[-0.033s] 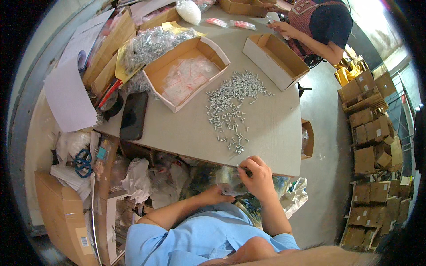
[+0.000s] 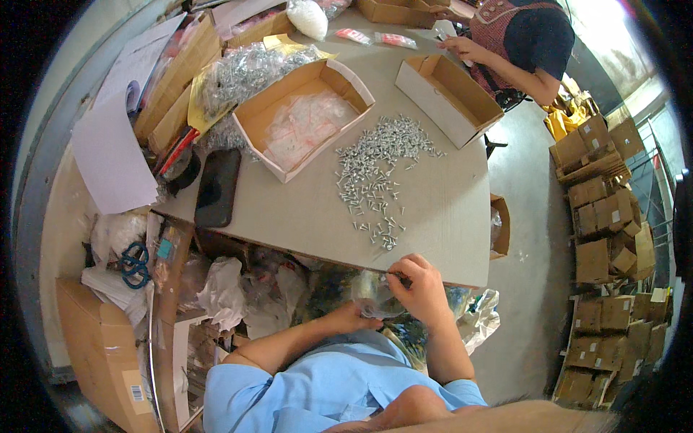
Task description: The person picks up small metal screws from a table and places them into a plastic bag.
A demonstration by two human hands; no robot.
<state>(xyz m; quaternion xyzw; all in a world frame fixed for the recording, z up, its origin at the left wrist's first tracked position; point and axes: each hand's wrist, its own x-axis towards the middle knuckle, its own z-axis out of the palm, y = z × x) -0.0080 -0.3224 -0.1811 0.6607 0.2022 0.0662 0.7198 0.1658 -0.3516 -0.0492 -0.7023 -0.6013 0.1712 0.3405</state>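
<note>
Two bare hands meet over a small clear plastic bag (image 2: pixel 369 289) just below the near edge of a grey table (image 2: pixel 447 216). The right hand (image 2: pixel 422 289) pinches the bag's top between thumb and fingertips, while the left hand (image 2: pixel 357 316) cups it from beneath, fingers curled around its lower part; what the bag contains cannot be made out. On the tabletop just beyond the hands lies a loose scatter of small silver screws (image 2: pixel 375 173), thickest toward the far side. Past the screws stands an open cardboard box (image 2: pixel 303 119) holding clear plastic bags, and to its right a second, empty cardboard box (image 2: pixel 447 97). A black phone (image 2: pixel 218 186) lies flat near the table's left edge, beside piles of paper and packaging. Blue-handled scissors (image 2: pixel 133 263) rest among the clutter lower left. At the far side another person (image 2: pixel 516 43) in dark sleeves reaches a hand onto the table. Stacks of cardboard cartons (image 2: pixel 606 216) line the floor on the right.
</note>
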